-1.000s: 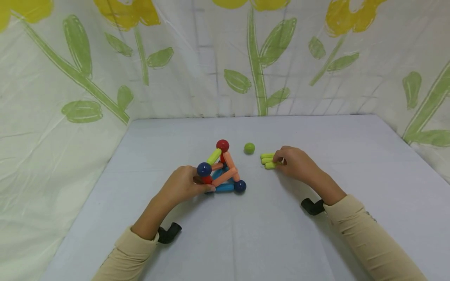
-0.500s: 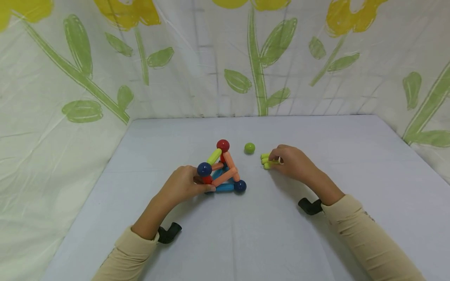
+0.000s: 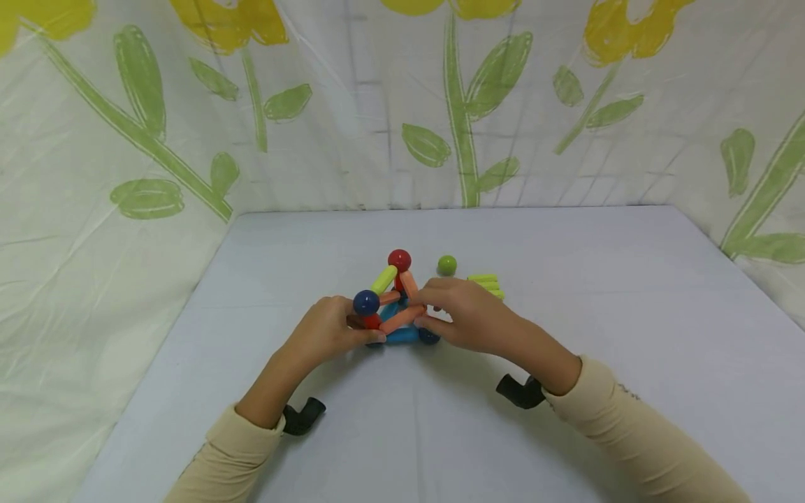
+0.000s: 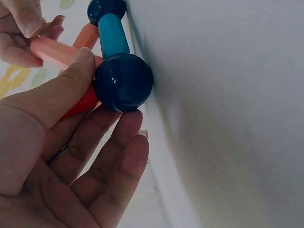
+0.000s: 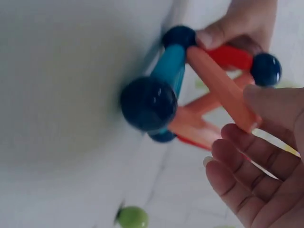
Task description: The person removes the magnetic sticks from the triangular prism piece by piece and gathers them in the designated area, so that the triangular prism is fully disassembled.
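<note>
A frame of magnetic building sticks and balls stands mid-table in the head view, with blue base sticks [image 3: 401, 335], a red top ball [image 3: 399, 260] and a navy upper ball [image 3: 366, 302]. My left hand [image 3: 327, 327] grips its near left corner; thumb and fingers are around the red upright stick [image 4: 81, 103], close to the lower navy ball [image 4: 124, 82]. My right hand [image 3: 472, 318] pinches the free end of a salmon stick [image 5: 223, 92] between thumb and fingers. That stick's other end meets the corner by my left thumb. The right hand partly covers another navy ball [image 3: 430, 336].
Several loose yellow-green sticks [image 3: 484, 279] lie side by side beyond my right hand. A green ball [image 3: 447, 265] sits left of them, behind the frame. A flower-printed sheet [image 3: 352, 161] hangs along the back edge of the white table [image 3: 566, 265].
My right hand has left the yellow-green sticks and moved left to the frame, where it now pinches the salmon stick's end. The left hand has held the same corner throughout.
</note>
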The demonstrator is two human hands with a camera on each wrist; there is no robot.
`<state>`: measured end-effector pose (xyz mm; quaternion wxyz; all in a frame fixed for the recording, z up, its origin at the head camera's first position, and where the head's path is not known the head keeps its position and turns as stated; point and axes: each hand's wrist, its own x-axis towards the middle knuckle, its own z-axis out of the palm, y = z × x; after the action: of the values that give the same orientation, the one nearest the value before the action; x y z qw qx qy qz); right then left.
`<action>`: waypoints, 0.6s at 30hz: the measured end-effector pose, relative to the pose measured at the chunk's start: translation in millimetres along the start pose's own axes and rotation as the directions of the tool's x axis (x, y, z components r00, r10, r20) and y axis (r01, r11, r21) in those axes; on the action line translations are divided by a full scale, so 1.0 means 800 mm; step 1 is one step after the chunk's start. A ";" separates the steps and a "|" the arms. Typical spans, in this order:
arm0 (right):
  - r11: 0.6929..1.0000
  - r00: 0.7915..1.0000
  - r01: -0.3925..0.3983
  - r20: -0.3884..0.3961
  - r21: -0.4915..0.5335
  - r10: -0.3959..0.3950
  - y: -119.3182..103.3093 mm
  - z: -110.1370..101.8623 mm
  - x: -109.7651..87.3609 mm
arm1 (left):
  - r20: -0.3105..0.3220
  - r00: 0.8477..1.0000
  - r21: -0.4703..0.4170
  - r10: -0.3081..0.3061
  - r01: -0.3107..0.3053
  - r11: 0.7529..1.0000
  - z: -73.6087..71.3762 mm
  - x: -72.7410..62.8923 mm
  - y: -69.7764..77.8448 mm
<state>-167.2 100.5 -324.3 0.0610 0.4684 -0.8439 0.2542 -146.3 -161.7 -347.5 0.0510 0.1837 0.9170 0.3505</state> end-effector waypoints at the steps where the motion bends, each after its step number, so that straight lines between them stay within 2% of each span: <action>1: 1.000 1.000 0.013 0.011 -0.002 -0.013 -0.004 0.002 0.001 | 0.002 1.000 -0.005 0.005 -0.005 1.000 0.000 0.000 0.000; 6: 1.000 0.997 -0.011 0.081 -0.026 0.013 -0.019 0.006 -0.001 | 0.004 1.000 0.003 0.008 -0.008 1.000 0.000 0.000 0.001; 11: 0.999 0.987 -0.045 0.154 -0.024 0.048 -0.019 0.003 -0.009 | 0.010 1.000 -0.002 -0.013 0.014 1.000 0.001 0.000 0.005; 18: 0.999 0.986 -0.030 0.165 0.015 0.027 -0.012 0.003 -0.021 | 0.027 0.997 -0.004 -0.070 0.070 0.998 0.006 0.001 0.012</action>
<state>-149.2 108.0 -328.4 -0.0166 0.4763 -0.8504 0.2230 -142.9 -151.7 -344.8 0.0758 0.1561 0.9212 0.3483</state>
